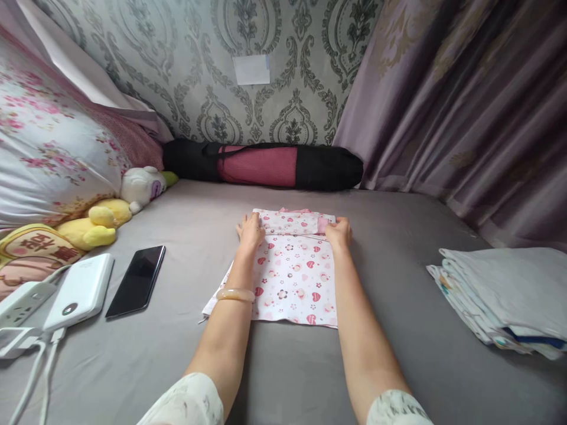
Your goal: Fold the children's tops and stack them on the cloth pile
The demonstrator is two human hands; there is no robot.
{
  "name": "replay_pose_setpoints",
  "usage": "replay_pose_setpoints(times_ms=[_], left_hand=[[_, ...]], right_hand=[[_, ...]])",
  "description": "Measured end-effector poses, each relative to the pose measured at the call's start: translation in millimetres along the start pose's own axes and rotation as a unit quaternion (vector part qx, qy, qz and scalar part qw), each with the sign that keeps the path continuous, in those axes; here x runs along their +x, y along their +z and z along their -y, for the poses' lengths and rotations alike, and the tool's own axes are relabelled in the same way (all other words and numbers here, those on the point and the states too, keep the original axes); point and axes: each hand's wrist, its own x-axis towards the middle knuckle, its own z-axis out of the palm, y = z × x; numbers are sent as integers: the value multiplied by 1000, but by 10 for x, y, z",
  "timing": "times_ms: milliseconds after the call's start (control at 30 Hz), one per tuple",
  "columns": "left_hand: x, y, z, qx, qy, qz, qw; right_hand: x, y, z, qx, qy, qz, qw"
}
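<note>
A white child's garment printed with pink hearts and flowers lies on the grey bed sheet in front of me. Its far part is folded over into a band with pink trim at the upper edge. At the band's left end, my left hand, with a pale bangle on its wrist, is closed on the cloth. The opposite end is pinched by my right hand, near a pink patch. A flap of the garment sticks out to the left beneath my left forearm. The fingertips are partly hidden.
On the left are a black phone, a white power bank, a power strip with cables, and plush toys. A black and pink long bag lies along the wall. Folded cloths are stacked at right.
</note>
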Motion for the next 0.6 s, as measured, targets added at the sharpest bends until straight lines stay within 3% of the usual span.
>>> replay_pose_setpoints(times_ms=[100, 233, 367, 600], left_hand=[[-34, 34, -179, 15, 62, -23, 998], [-72, 214, -360, 41, 146, 3, 988], [-65, 356, -342, 69, 166, 32, 983], [-47, 392, -241, 95, 137, 31, 985]], right_hand=[[-137, 86, 74, -129, -193, -16, 973], [-409, 364, 159, -229, -370, 116, 893], [-565, 567, 120, -299, -399, 222, 838], [-579, 592, 83, -319, -367, 230, 843]])
